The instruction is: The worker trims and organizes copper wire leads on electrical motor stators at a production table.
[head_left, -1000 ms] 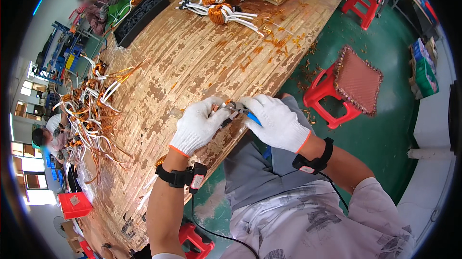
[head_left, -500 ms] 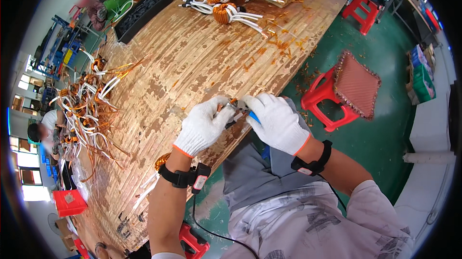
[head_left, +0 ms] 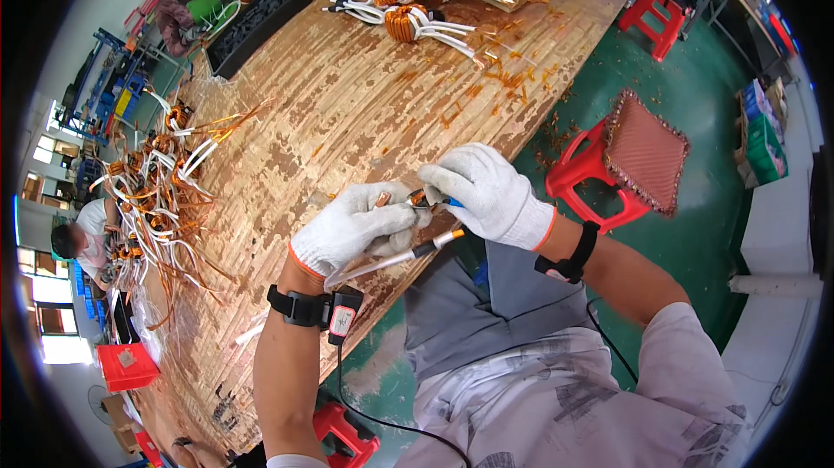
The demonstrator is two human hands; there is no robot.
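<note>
My left hand (head_left: 352,220), in a white knit glove, is closed around copper wire ends. One white-sleeved wire lead (head_left: 395,259) with a black band and a bare orange tip slants out below its fingers, over the table edge. My right hand (head_left: 491,194), gloved alike, is closed on a small tool with a blue handle (head_left: 453,202). Its fingertips meet an orange wire end (head_left: 418,199) at the left hand's fingers. The tool's working end is mostly hidden, so I cannot tell its kind.
Copper-wound ring coils (head_left: 401,23) with white leads lie at the far side of the worn wooden table (head_left: 347,112). More coils (head_left: 156,199) are heaped at left. A black tray (head_left: 261,25) sits far left, near a co-worker. Red stools (head_left: 578,164) stand at right.
The banded white wire lead has swung into view below my left hand, which has shifted left. My right hand has moved slightly up. The far co-worker's hands have moved.
</note>
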